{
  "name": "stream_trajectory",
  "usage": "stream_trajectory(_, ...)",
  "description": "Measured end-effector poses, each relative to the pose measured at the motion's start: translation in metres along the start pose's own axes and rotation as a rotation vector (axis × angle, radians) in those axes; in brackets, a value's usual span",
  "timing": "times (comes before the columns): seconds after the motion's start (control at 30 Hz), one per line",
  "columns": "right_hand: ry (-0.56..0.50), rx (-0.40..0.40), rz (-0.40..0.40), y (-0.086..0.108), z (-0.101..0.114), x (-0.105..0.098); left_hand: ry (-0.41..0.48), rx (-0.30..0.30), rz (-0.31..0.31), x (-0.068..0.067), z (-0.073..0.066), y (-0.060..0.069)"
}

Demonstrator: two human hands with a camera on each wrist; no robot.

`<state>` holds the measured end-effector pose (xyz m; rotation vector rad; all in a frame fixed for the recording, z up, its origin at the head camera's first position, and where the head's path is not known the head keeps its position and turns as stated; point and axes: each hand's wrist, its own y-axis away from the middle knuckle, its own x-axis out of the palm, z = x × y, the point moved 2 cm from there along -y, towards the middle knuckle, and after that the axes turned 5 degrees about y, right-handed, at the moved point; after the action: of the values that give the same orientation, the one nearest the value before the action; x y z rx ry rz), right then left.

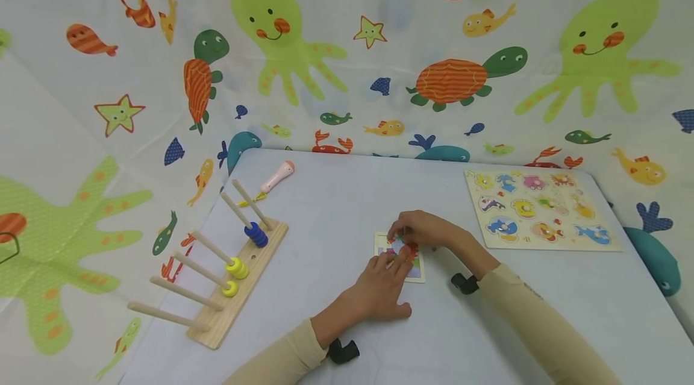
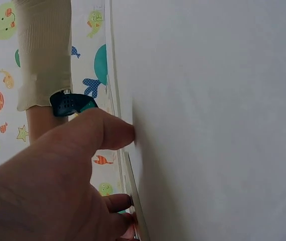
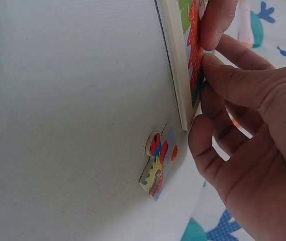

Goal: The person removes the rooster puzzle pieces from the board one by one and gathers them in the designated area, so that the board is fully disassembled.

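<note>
A small picture puzzle board [image 1: 416,273] lies on the table, with both hands over it. The left hand [image 1: 379,291] rests its fingertips on the board's left and lower part, thumb spread out on the table. From the right, the right hand [image 1: 425,229] reaches over the upper part, its fingertips touching the picture; whether it pinches a piece is hidden. In the right wrist view the right hand's [image 3: 253,110] thumb and fingers are bent at the puzzle board's [image 3: 175,65] face. A loose jigsaw piece [image 3: 159,161] lies on the table beside the board.
A wooden peg stand [image 1: 238,288] with blue and yellow rings stands on the left. Behind it lies a pink toy microphone [image 1: 278,177]. A larger board with sea-animal pieces [image 1: 547,240] lies at the back right. A patterned cloth [image 1: 336,29] hangs behind the table.
</note>
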<state>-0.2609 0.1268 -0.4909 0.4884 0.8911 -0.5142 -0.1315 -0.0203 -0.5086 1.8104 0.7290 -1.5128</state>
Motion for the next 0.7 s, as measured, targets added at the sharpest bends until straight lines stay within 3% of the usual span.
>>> stream_trajectory(0.7,0.078,0.059,0.021,-0.0022,0.0048,0.0085,0.039,-0.004,0.034,-0.0022,0.0018,-0.0027)
